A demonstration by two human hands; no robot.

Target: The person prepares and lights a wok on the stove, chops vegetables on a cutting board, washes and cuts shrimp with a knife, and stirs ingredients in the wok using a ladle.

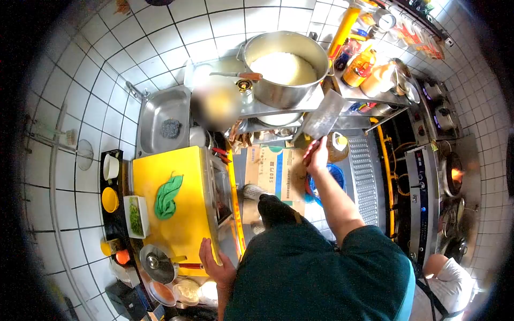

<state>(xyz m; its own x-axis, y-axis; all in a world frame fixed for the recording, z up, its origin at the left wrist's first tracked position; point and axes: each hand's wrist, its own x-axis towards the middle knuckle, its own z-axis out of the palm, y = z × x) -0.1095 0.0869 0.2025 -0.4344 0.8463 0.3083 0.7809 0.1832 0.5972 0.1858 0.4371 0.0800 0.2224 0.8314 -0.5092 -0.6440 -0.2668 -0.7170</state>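
My right hand [316,153] is closed round the handle of a broad cleaver [325,115]. The cleaver is raised in front of me, its wide metal blade pointing away, below the large pot as seen here. My left hand [217,266] has its fingers stretched out and holds nothing. It hovers by the near corner of a yellow cutting board [187,235], close to a red handle [190,265]. A crumpled green cloth [169,198] lies on the board. Beside the board's left edge stands a white container [135,218] of chopped greens.
A large pot [286,91] with pale contents stands on a steel shelf. A sink [160,109] holds a scouring pad [171,128]. Flattened cardboard [273,171] covers the floor, near a blue basket [334,176]. At right, a flame [456,175] burns near another person [450,283].
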